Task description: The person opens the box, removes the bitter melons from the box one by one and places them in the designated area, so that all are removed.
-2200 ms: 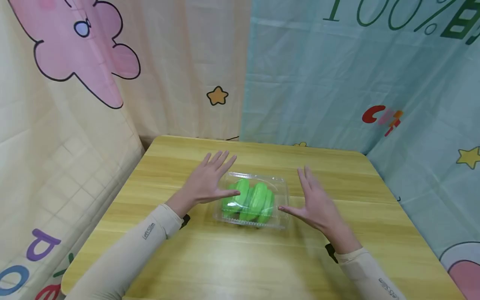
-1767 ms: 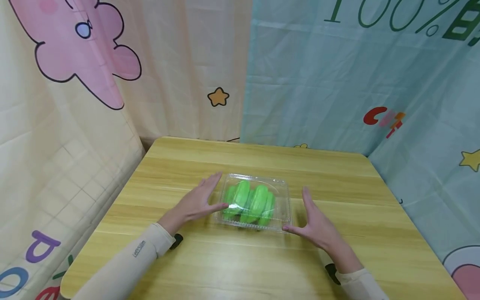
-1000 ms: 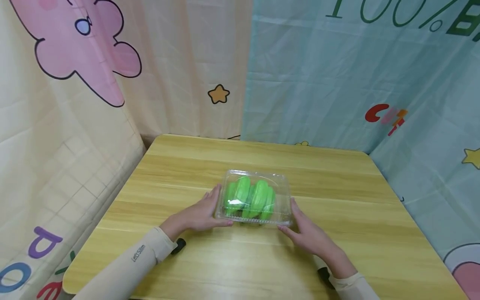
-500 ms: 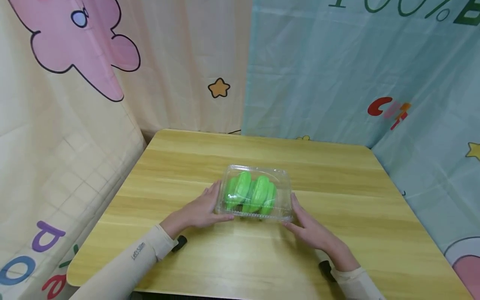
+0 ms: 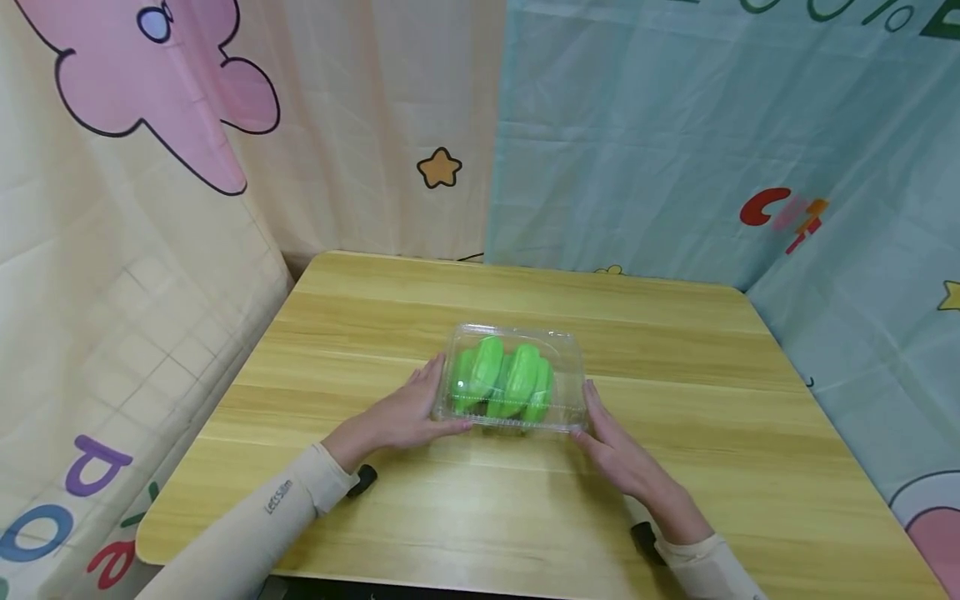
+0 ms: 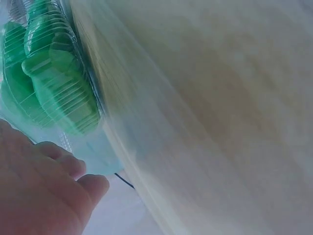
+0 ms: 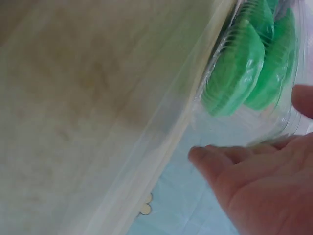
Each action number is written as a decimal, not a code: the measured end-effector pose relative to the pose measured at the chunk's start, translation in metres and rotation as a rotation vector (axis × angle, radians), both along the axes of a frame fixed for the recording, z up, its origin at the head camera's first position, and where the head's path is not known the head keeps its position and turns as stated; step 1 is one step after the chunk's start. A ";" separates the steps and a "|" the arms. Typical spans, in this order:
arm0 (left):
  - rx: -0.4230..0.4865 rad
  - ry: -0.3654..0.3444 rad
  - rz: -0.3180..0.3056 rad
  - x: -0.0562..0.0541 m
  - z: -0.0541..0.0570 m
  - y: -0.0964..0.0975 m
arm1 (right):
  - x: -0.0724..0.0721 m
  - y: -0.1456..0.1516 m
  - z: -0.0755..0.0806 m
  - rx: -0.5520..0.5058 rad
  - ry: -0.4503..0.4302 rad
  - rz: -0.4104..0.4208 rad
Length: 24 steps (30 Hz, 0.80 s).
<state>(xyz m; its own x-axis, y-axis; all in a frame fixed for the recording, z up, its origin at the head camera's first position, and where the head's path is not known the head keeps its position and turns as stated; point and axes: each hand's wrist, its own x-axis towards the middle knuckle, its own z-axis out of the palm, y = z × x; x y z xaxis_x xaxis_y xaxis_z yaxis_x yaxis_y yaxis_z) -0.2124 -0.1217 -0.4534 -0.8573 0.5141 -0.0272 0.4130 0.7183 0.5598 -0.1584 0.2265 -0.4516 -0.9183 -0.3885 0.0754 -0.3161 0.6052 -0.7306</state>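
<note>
A clear plastic clamshell box sits at the middle of the wooden table, its lid closed. Inside are several plump, bright green, banana-like pieces, also visible through the ribbed wall in both wrist views. My left hand rests against the box's left side, fingers along the wall and thumb at the front edge. On the opposite side my right hand touches the wall with extended fingers, its thumb by the front right corner. In the right wrist view, the right hand's fingers look nearly straight beside the box.
The pale wooden table has rounded corners, and its front edge shows at the bottom. Printed fabric curtains hang behind it and along both sides. A dark strip lies below the front edge.
Both hands, first spread apart above and beside the box, have come down and in against its sides. Recently they have barely moved. The head view has tilted down slightly.
</note>
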 end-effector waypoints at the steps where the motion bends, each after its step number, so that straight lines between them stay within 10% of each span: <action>1: 0.001 -0.003 0.002 0.000 0.000 0.000 | 0.001 -0.002 0.000 0.009 0.010 -0.016; 24: -0.010 0.040 -0.032 0.008 0.002 -0.002 | 0.009 -0.021 0.006 0.106 0.077 -0.284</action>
<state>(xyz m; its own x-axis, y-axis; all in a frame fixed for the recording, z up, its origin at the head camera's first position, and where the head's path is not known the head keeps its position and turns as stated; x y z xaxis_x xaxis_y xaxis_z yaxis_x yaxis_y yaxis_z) -0.2045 -0.1234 -0.4518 -0.8410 0.5410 0.0014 0.4574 0.7097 0.5357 -0.1497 0.2053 -0.4457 -0.9845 -0.1265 0.1213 -0.1750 0.7490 -0.6390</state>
